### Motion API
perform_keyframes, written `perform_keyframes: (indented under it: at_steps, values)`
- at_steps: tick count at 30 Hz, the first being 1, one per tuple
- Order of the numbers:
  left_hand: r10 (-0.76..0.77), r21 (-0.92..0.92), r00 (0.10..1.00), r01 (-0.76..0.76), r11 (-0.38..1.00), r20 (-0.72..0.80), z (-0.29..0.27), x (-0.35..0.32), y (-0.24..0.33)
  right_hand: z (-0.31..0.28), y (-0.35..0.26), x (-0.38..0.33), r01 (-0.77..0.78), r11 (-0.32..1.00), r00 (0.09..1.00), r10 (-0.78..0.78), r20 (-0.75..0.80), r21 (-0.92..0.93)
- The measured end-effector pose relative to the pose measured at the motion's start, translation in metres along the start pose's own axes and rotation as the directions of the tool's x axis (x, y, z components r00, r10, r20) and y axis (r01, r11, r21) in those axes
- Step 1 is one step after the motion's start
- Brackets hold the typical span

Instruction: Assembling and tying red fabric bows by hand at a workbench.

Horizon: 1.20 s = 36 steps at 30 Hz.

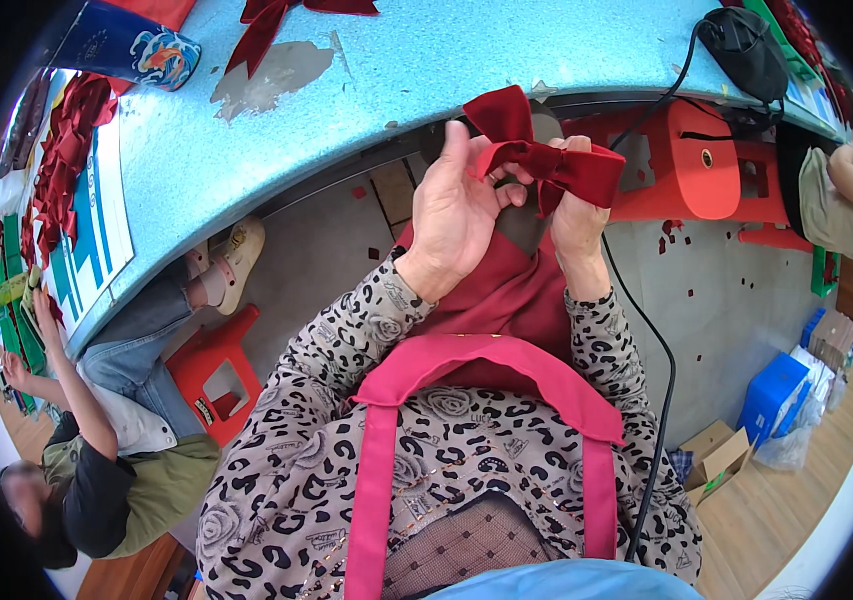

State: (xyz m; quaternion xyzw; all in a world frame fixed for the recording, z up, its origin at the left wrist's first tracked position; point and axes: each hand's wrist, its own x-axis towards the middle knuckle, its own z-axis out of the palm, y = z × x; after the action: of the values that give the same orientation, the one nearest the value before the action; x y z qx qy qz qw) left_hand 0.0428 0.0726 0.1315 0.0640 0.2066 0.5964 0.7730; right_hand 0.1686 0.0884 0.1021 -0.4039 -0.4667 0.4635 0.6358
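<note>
A dark red velvet bow (pixel 587 172) is held over my lap, just off the near edge of the table. My right hand (pixel 579 228) is closed round its right side, with the fingers partly covered by the fabric. On the other side, my left hand (pixel 452 215) has its thumb raised and its fingers curled in at the bow's middle, pinching it there. One loop points up and away toward the table. The exact grip of the left fingertips is partly hidden by the ribbon.
On the light blue table (pixel 427 60) lie another red bow (pixel 272 30), a dark blue cup (pixel 132 48), a heap of red bows (pixel 67 150) and a black pouch (pixel 744 45). A black cable (pixel 669 385) runs past my right arm. People sit at left and right; red stools (pixel 215 370) stand below.
</note>
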Motion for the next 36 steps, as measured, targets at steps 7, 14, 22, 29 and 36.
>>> perform_keyframes:
  at_steps: [7, 14, 22, 29, 36]
  values:
    - [0.042, 0.337, 0.988, -0.091, 0.937, 0.151, -0.007, 0.0, 0.006, -0.008, 0.002, -0.004, 0.003, 1.0, 1.0, -0.003, -0.014, -0.026]
    - [0.138, 0.501, 0.984, -0.175, 0.847, 0.11, -0.007, 0.004, 0.013, -0.007, -0.004, -0.002, 0.218, 0.932, 0.976, -0.207, 0.067, -0.29]
    - [0.144, 0.328, 0.982, -0.176, 0.928, 0.12, -0.007, 0.001, 0.02, -0.01, 0.008, -0.007, 0.245, 0.89, 0.968, -0.244, 0.052, -0.384]
    - [0.103, 0.555, 0.969, -0.214, 0.804, 0.224, -0.013, 0.004, 0.029, -0.012, 0.013, -0.009, 0.048, 0.934, 0.998, -0.062, -0.028, -0.354]
    - [-0.072, 0.533, 0.98, -0.039, 0.845, 0.186, -0.018, 0.015, 0.032, -0.014, 0.02, -0.006, 0.156, 0.935, 0.988, -0.148, 0.048, -0.318]
